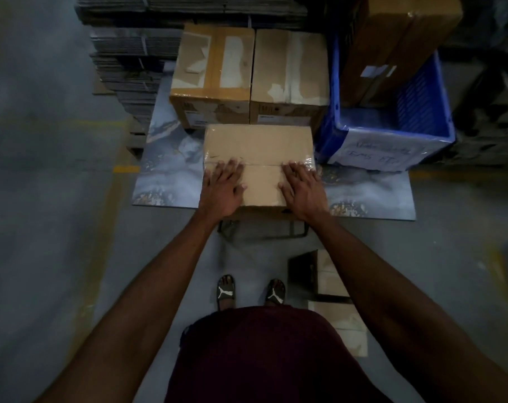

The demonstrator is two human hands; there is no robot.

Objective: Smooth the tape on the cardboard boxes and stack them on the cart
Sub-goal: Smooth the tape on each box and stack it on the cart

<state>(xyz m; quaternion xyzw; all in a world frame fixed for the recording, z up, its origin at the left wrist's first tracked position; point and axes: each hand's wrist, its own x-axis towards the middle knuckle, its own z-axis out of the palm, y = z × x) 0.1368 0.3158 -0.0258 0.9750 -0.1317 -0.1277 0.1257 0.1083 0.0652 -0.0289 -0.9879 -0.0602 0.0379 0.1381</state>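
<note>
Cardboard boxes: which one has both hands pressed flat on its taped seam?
The nearest box, plain brown. The left hand and right hand rest on it; the two boxes behind bear torn white labels.

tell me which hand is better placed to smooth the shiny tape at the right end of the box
Right. The right hand lies flat with its fingertips already at the glossy tape by that end of the box. The left hand presses near the opposite edge.

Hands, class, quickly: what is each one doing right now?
Left hand: open, fingers flat on the cardboard box at its tape seam.
Right hand: open, flat on the same box.
</note>
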